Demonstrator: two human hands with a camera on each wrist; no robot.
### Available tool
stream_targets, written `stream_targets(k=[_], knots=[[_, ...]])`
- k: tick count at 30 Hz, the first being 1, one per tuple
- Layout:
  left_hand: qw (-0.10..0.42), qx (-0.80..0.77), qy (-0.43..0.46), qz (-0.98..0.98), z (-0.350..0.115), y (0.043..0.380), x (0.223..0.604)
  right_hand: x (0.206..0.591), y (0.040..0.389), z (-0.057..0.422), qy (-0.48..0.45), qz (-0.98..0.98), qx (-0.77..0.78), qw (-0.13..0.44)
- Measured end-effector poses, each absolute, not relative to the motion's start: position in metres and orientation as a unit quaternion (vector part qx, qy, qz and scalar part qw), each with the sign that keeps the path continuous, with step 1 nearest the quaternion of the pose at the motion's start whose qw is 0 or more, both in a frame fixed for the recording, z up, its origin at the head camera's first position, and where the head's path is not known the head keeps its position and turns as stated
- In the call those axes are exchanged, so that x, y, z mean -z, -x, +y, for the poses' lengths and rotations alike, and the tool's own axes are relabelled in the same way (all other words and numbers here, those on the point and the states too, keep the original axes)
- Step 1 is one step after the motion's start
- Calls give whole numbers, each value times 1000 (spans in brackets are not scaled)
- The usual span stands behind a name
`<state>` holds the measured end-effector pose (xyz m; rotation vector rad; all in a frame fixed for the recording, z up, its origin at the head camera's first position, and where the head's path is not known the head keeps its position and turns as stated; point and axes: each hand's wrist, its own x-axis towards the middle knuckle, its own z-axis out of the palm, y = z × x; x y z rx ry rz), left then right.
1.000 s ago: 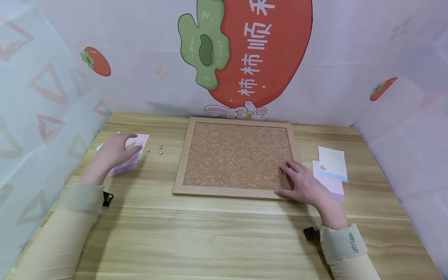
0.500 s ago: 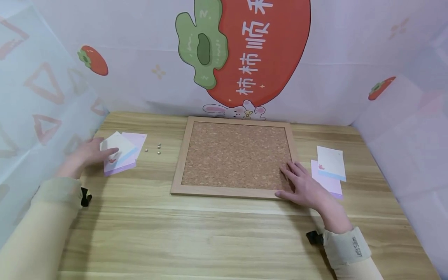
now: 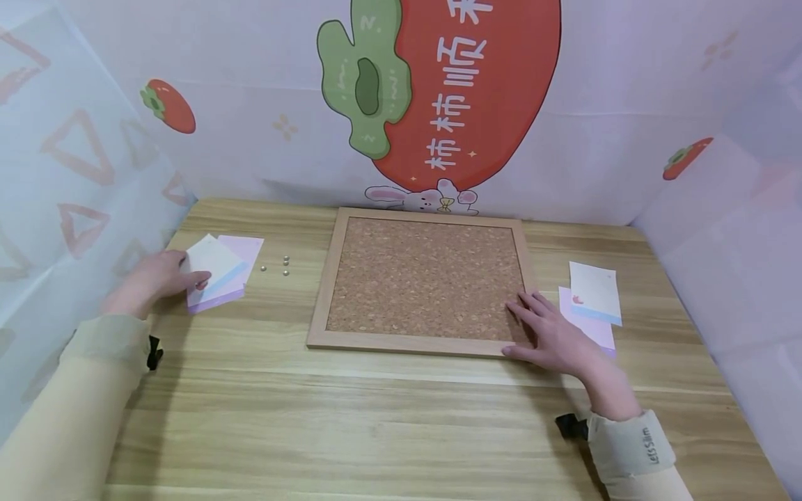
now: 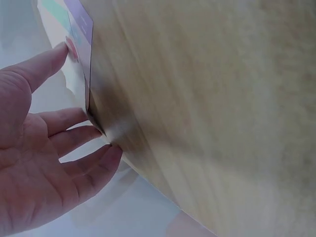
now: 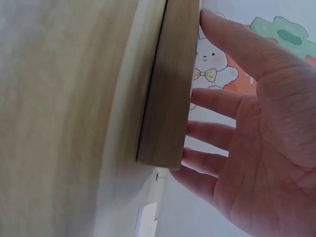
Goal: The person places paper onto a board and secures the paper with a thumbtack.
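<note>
At the left of the table, my left hand [image 3: 153,280] reaches over the edge of a white note sheet [image 3: 216,259] with a light-blue strip. Its thumb touches the sheet near a red drawing, and the fingers extend along the outer edge. A lilac note sheet [image 3: 243,248] lies partly under the white one. My right hand [image 3: 554,337] rests on the lower right corner of a wood-framed cork board [image 3: 426,278]. In the right wrist view, its fingertips touch the frame [image 5: 170,89], spread and not curled round it.
Several small silver studs [image 3: 286,263] lie between the left sheets and the board. To the right are another white sheet [image 3: 595,289] and a lilac sheet [image 3: 585,327], overlapping. Printed cloth walls [image 3: 250,139] enclose the wooden table [image 3: 351,424] at the back and sides.
My left hand has moved left from above the sheets to their outer edge, uncovering the white sheet. Its thumb has come down slightly. My right hand has shifted slightly right along the board's corner.
</note>
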<state>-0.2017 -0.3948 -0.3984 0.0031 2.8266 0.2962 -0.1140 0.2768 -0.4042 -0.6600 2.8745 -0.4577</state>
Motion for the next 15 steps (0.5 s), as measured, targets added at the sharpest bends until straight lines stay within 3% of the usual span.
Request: stream_targets(k=[7, 15], knots=[[160, -95, 4, 983, -391, 202, 397, 403, 115, 283, 224, 955, 170, 92], [126, -119, 20, 985, -387, 203, 397, 403, 117, 289, 234, 950, 182, 99]])
